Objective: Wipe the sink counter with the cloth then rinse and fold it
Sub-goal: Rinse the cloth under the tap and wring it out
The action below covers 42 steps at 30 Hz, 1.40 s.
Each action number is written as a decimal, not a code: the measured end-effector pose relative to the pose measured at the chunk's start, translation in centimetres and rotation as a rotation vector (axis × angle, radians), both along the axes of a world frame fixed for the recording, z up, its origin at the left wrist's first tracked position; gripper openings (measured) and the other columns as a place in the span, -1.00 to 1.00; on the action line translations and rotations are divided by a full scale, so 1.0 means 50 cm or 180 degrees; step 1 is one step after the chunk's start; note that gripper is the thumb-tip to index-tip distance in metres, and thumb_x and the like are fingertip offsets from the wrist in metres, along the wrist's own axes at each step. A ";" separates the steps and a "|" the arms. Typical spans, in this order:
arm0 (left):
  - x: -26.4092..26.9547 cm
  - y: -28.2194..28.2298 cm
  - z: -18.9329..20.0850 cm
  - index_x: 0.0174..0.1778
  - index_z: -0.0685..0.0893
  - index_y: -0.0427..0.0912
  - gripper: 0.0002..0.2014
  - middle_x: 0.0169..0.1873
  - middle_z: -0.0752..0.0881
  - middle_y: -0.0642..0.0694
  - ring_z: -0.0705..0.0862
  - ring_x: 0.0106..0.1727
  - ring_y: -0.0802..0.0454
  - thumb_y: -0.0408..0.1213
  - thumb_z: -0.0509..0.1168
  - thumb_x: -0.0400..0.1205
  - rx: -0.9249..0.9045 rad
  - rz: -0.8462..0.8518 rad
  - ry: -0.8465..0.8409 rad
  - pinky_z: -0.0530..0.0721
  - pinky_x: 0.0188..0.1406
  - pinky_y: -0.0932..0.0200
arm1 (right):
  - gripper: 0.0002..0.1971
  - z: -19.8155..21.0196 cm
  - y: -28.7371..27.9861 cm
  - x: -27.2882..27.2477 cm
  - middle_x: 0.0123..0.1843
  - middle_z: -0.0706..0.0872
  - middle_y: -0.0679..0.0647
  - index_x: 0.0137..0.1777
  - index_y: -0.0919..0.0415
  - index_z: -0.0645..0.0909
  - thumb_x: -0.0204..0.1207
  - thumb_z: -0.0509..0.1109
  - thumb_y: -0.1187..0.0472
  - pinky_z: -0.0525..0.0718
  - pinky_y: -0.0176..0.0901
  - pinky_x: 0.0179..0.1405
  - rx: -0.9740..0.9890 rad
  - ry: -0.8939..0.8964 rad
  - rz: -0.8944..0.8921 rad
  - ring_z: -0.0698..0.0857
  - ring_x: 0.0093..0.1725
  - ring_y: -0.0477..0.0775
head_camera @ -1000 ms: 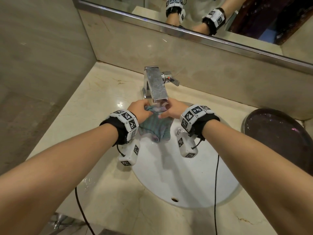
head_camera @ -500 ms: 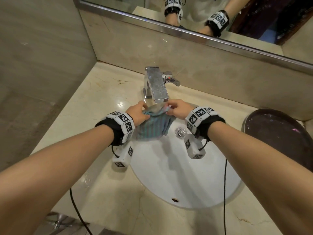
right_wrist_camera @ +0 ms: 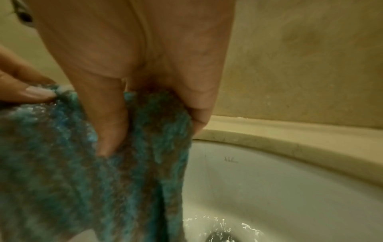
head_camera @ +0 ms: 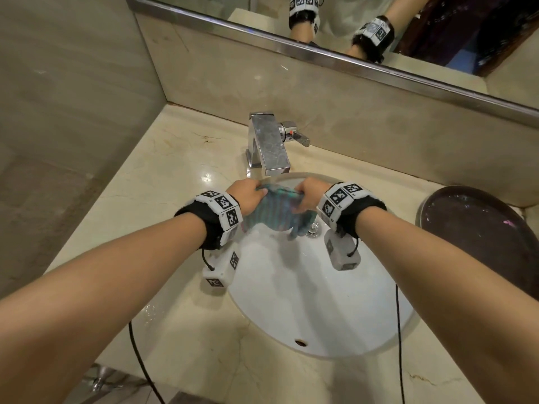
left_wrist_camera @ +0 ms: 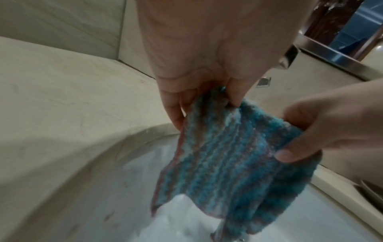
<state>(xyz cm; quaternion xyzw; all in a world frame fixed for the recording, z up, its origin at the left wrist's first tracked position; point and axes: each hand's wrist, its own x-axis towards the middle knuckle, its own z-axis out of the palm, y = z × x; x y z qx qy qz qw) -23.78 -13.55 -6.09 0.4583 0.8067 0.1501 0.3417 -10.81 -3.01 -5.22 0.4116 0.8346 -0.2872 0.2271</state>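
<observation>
A wet blue-green striped cloth [head_camera: 277, 212] hangs over the white sink basin [head_camera: 320, 301], just in front of the chrome faucet [head_camera: 269, 145]. My left hand [head_camera: 248, 195] pinches its upper left corner and my right hand [head_camera: 310, 193] pinches its upper right edge. In the left wrist view the cloth [left_wrist_camera: 223, 157] is spread between the left fingers [left_wrist_camera: 174, 111] and the right thumb [left_wrist_camera: 294, 152]. In the right wrist view the cloth [right_wrist_camera: 103, 172] drapes down from the thumb and fingers [right_wrist_camera: 107, 127] toward the drain [right_wrist_camera: 219, 236], where water splashes.
The beige marble counter [head_camera: 175, 182] surrounds the basin, with walls at the left and behind. A mirror [head_camera: 350, 21] runs above the backsplash. A dark round bowl [head_camera: 478, 237] sits on the counter at the right. Cables hang from both wrists.
Both hands drew the cloth back from under the faucet spout and toward me, then spread it out between them over the basin.
</observation>
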 end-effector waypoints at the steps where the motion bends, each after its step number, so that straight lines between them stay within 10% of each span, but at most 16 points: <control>1: 0.004 0.002 -0.001 0.26 0.56 -0.38 -0.65 0.24 0.62 -0.37 0.57 0.29 -0.27 -0.21 0.06 0.73 0.0024 0.0034 -0.0026 0.51 0.17 0.07 | -0.70 -0.002 0.000 0.004 -0.01 0.74 0.18 0.14 0.33 0.67 0.45 0.47 0.22 0.51 -0.19 -0.06 -0.0044 0.0058 -0.0137 0.61 -0.09 0.09; 11: -0.008 0.019 -0.028 0.22 0.53 -0.41 -0.65 0.17 0.63 -0.40 0.61 0.21 -0.27 -0.19 0.08 0.72 0.0147 0.0696 -0.0688 0.53 0.15 0.03 | -0.89 -0.029 0.013 0.016 -0.35 0.61 0.03 -0.19 0.14 0.62 0.41 0.51 0.19 0.44 -0.30 -0.42 -0.0961 0.1113 -0.1722 0.57 -0.37 -0.01; 20: -0.029 0.007 -0.039 0.23 0.50 -0.34 -0.71 0.19 0.63 -0.41 0.62 0.16 -0.27 -0.22 0.09 0.72 0.0115 0.0784 -0.0565 0.54 0.16 0.01 | -0.39 -0.026 0.018 0.029 0.23 0.67 0.15 0.41 0.24 0.53 0.34 0.57 0.20 0.48 -0.30 0.03 -0.0766 0.0287 -0.1183 0.64 0.18 0.14; 25: -0.027 -0.004 -0.049 0.31 0.49 -0.24 -0.70 0.20 0.65 -0.36 0.63 0.21 -0.29 -0.21 0.13 0.70 -0.0056 0.0690 -0.0442 0.55 0.15 0.05 | -0.44 -0.011 0.015 0.010 0.33 0.62 0.12 0.42 0.25 0.51 0.41 0.52 0.21 0.43 -0.31 0.30 -0.0967 0.0692 -0.1459 0.59 0.35 0.16; 29: -0.034 -0.008 -0.049 0.34 0.51 -0.18 -0.68 0.20 0.67 -0.34 0.65 0.20 -0.28 -0.23 0.19 0.67 -0.0147 0.0564 -0.0386 0.59 0.14 0.06 | -0.78 -0.007 0.006 -0.009 0.11 0.72 0.22 0.13 0.18 0.64 0.49 0.43 0.24 0.57 0.14 0.38 -0.1490 0.1029 -0.1462 0.70 0.16 0.28; 33: -0.036 -0.008 -0.042 0.42 0.44 -0.11 -0.54 0.32 0.62 -0.21 0.61 0.28 -0.20 -0.22 0.32 0.58 -0.0208 0.0145 -0.0217 0.53 0.22 0.14 | -0.72 0.003 -0.005 -0.018 -0.10 0.72 0.11 0.25 0.22 0.60 0.55 0.35 0.34 0.69 -0.11 -0.02 -0.1839 0.1358 -0.1554 0.70 -0.16 0.10; 38: -0.017 -0.001 -0.028 0.42 0.46 -0.16 -0.47 0.28 0.63 -0.18 0.60 0.32 -0.14 -0.28 0.40 0.52 0.0148 -0.0112 -0.0434 0.55 0.33 0.06 | -0.64 0.010 -0.017 -0.030 0.16 0.74 0.30 0.25 0.27 0.63 0.44 0.45 0.28 0.62 0.15 0.33 -0.1765 0.1122 -0.1262 0.72 0.16 0.33; 42: -0.018 0.003 -0.020 0.15 0.62 -0.27 -0.74 0.11 0.71 -0.28 0.67 0.14 -0.22 -0.23 0.27 0.61 0.0089 -0.0040 -0.0067 0.62 0.16 0.04 | -0.63 0.009 -0.010 -0.025 0.02 0.72 0.19 0.26 0.31 0.62 0.45 0.47 0.29 0.65 -0.02 0.20 -0.1553 0.0989 -0.1285 0.70 -0.07 0.14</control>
